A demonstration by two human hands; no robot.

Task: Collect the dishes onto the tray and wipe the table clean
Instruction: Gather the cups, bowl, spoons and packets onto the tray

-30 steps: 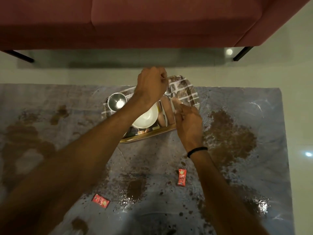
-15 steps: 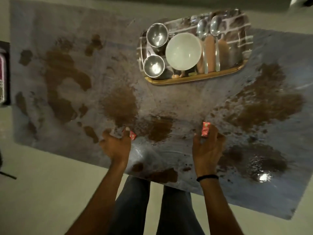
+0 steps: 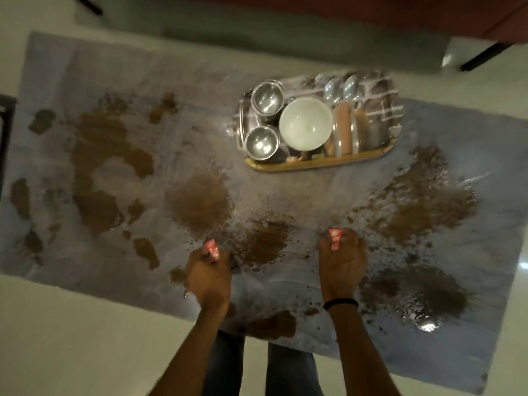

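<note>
A shiny tray (image 3: 320,164) with a wooden front rim stands at the far middle of the grey table (image 3: 71,81). On it are a white bowl (image 3: 305,124), two steel cups (image 3: 267,98) (image 3: 261,142) and two spoons (image 3: 333,90) (image 3: 351,87). Brown spills (image 3: 200,201) cover much of the tabletop. Near the front edge, my left hand (image 3: 207,274) pinches a small red sachet (image 3: 212,248). My right hand (image 3: 341,260) pinches another red sachet (image 3: 335,238).
A dark red sofa (image 3: 428,12) with black legs (image 3: 480,57) stands beyond the table on a pale floor. My legs (image 3: 257,370) show below the table's front edge. A wet glossy patch (image 3: 423,312) lies at the front right.
My hands have left the tray and come back to the table's front edge. Each has closed on a red sachet and lifted it slightly. The view now looks straight down.
</note>
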